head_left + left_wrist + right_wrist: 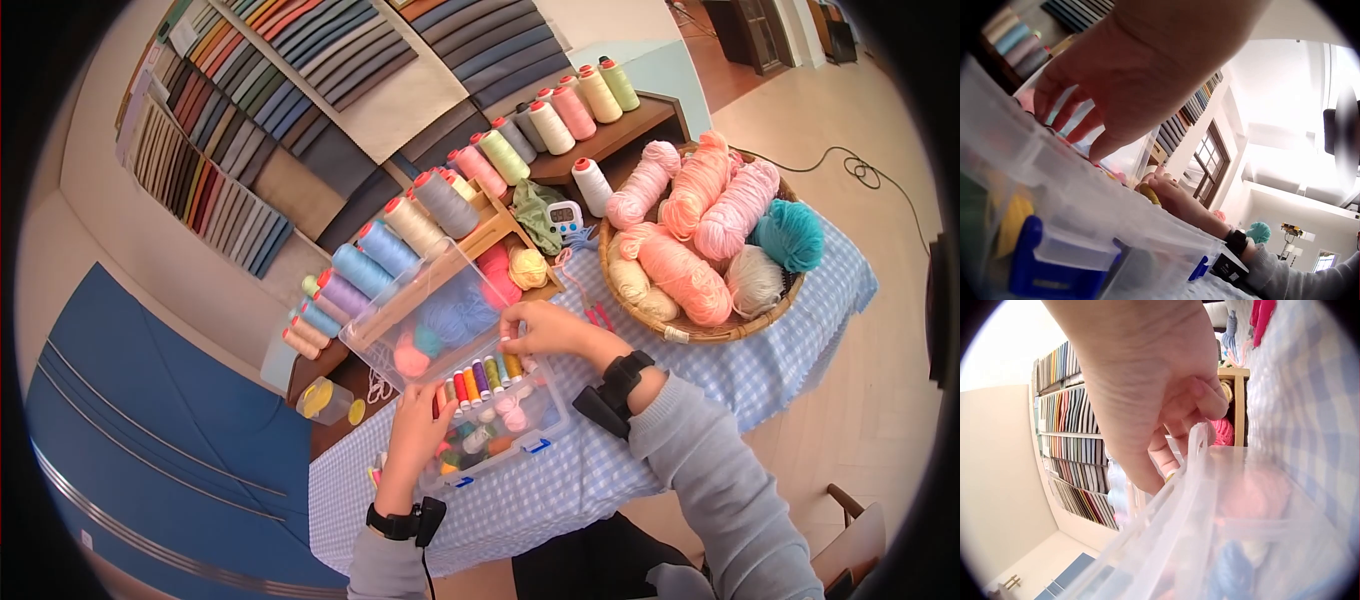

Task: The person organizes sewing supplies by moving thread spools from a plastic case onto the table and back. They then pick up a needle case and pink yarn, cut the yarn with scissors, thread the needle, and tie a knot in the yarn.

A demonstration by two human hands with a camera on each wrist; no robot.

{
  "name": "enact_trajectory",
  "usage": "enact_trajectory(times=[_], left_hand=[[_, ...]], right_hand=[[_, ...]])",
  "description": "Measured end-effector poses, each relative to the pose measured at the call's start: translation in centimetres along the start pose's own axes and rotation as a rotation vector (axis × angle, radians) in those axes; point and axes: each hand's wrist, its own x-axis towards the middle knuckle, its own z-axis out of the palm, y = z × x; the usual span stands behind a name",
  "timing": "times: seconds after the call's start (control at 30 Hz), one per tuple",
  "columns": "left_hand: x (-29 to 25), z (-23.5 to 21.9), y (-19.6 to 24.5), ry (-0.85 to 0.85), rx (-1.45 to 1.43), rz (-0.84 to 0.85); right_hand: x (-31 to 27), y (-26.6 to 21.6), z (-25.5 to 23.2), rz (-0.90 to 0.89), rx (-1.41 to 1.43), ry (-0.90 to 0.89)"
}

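A clear plastic box [508, 457] with blue latches [1060, 262] sits on the table, its clear lid [372, 330] raised at the back. Small thread spools [467, 387] in many colours stand in a row along its upper part. Over the left end of that row, my left hand [418, 425] reaches down with fingers extended and spread, fingertips at the spools. At the opposite end, my right hand [550, 330] pinches a mustard-yellow thread spool [1149, 194] between thumb and fingers. Small yarn bundles [512, 412] lie lower in the box.
A wicker basket [690, 335] of yarn skeins stands to the right on the checked tablecloth [640, 450]. Behind the box are a wooden shelf [490, 235] with large thread cones, a white timer [565, 217] and yarn balls. A lidded tub [322, 400] stands at left.
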Motion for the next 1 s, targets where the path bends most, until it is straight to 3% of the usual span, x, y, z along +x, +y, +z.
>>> enact_trajectory(times=[0.2,0.27,0.3,0.37,0.43,0.57,0.67,0.87,1.0], left_hand=[[-0.3,-0.2,3.8,0.207,0.195,0.152],[0.0,-0.3,4.7,0.163,0.072,0.239],[0.2,-0.2,5.1,0.163,0.071,0.239],[0.6,0.1,5.6,0.060,-0.226,0.166],[1.1,0.1,5.7,0.039,-0.312,0.143],[2.0,1.1,5.0,-0.006,-0.539,0.076],[2.4,2.0,4.9,-0.109,-0.641,0.077],[2.9,2.7,5.1,-0.147,-0.905,0.068],[2.5,2.5,5.4,-0.177,-0.887,0.053]], right_hand=[[0.3,0.8,0.5,-0.064,0.035,0.031],[0.5,1.2,0.7,-0.111,0.045,0.064],[0.7,1.4,0.8,-0.141,0.084,0.083],[0.9,1.2,0.6,-0.173,0.124,0.101],[0.8,0.5,0.1,-0.090,0.461,-0.080],[0.2,-1.0,-0.6,0.023,0.575,-0.173],[0.2,-1.1,-0.6,-0.005,0.647,-0.204],[-0.3,-2.1,-1.0,0.000,0.775,-0.253],[-0.4,-2.5,-0.9,-0.035,0.808,-0.314]])
